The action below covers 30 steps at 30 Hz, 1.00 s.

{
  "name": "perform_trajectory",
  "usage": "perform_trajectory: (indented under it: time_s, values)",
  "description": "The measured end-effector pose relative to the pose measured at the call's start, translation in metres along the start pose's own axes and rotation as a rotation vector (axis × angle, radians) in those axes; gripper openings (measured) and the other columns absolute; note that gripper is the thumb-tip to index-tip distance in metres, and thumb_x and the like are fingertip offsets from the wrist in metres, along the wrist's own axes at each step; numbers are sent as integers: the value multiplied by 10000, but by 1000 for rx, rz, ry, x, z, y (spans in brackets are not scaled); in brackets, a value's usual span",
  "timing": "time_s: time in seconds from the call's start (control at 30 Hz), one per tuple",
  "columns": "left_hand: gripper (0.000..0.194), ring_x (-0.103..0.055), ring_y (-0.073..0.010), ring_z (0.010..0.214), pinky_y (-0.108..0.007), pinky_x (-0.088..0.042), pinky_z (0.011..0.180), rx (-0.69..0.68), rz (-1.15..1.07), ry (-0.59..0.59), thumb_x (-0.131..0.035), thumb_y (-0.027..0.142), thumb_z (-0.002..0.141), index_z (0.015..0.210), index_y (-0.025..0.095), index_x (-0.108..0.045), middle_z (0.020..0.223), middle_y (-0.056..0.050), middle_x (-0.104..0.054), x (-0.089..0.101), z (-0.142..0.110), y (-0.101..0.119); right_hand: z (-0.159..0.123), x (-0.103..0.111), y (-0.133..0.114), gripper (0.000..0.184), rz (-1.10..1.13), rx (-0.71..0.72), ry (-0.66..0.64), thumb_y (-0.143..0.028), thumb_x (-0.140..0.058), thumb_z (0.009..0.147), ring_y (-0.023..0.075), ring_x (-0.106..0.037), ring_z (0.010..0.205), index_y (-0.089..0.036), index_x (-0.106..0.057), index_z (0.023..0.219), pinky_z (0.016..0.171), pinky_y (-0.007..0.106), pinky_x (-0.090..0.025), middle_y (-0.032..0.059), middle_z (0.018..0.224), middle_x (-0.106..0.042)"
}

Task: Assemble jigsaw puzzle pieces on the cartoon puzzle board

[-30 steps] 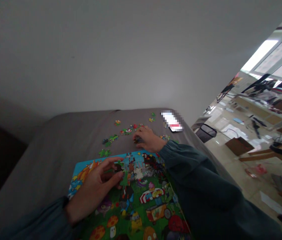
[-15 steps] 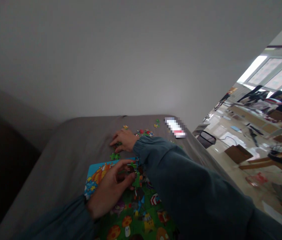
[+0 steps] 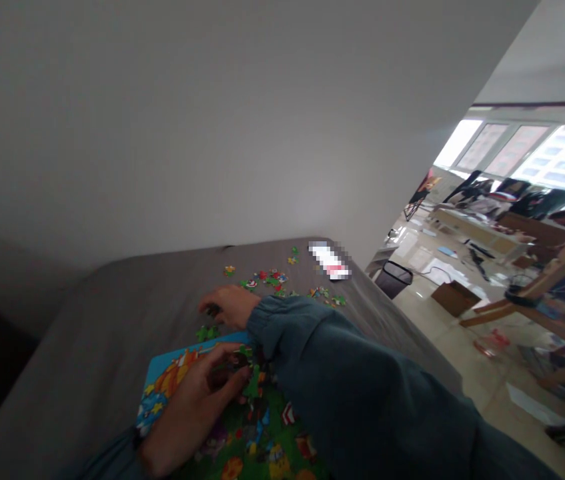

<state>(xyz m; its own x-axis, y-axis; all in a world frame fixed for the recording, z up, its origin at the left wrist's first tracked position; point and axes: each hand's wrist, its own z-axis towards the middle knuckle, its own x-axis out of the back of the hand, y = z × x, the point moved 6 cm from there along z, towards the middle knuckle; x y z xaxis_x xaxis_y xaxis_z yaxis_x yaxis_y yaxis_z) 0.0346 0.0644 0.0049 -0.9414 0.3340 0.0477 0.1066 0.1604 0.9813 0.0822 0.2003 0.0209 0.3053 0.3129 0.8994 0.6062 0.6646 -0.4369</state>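
Your left hand [image 3: 189, 415] is half curled at a green piece [image 3: 252, 381] on the puzzle [image 3: 169, 377], grip unclear. Your right hand [image 3: 229, 305], nearer the loose pieces [image 3: 268, 280], cups a dark piece [image 3: 213, 310], hold unclear.

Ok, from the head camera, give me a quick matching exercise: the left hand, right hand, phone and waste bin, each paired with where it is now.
Things:
1. left hand
2. right hand
3. phone
4. waste bin

Places:
A. on the tiled floor, beyond the grey cloth surface
B. at the far edge of the grey cloth surface
C. over the jigsaw puzzle, fingers at a green piece
D. over the grey cloth, past the puzzle's edge, nearest the loose puzzle pieces

Pairs: 1-C, 2-D, 3-B, 4-A
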Motion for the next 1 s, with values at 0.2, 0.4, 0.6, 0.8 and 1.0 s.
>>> perform_trajectory:
  time_s: [0.2, 0.4, 0.6, 0.8, 1.0]
  values:
    - [412, -723, -255, 818, -349, -595, 709, 34, 37, -17, -712, 593, 770, 964, 243, -613, 875, -6, -733, 0, 3, -4, -9, 7, 14, 366, 223, -57, 52, 21, -774, 740, 153, -686, 932, -150, -729, 1060, 851, 252, -521, 43, 977, -731]
    - [433, -740, -275, 825, -360, -603, 701, 34, 69, 16, -727, 607, 760, 977, 239, -655, 880, -23, -750, 3, 2, -1, -23, 16, 19, 377, 490, -147, 143, -32, -782, 756, 119, -697, 823, -153, -719, 1107, 755, 231, -572, 24, 904, -739]
    - [391, -750, -260, 841, -336, -614, 720, 33, 60, 39, -736, 582, 770, 976, 255, -673, 913, -16, -763, 5, 0, -3, -91, 42, 22, 413, 666, -164, 270, -203, -859, 718, 145, -664, 907, -193, -731, 1111, 816, 299, -576, 46, 1025, -718]
    - [538, -744, -255, 882, -316, -606, 726, 31, 12, 187, -769, 575, 743, 1143, 246, -626, 993, -51, -774, 21, 3, -5, -150, 6, 13, 540, 1205, -213, 46, -350, -971, 485, 117, -665, 752, -177, -752, 947, 726, 275, -572, 8, 891, -722]
    - [617, -733, -212, 758, -307, -621, 692, 125, -68, 258, -761, 581, 766, 1260, 278, -548, 1055, -31, -762, 28, 0, -3, -155, -18, -18, 369, 1074, -83, -109, -302, -917, 633, 83, -624, 690, -201, -783, 962, 641, 195, -529, 3, 924, -723]
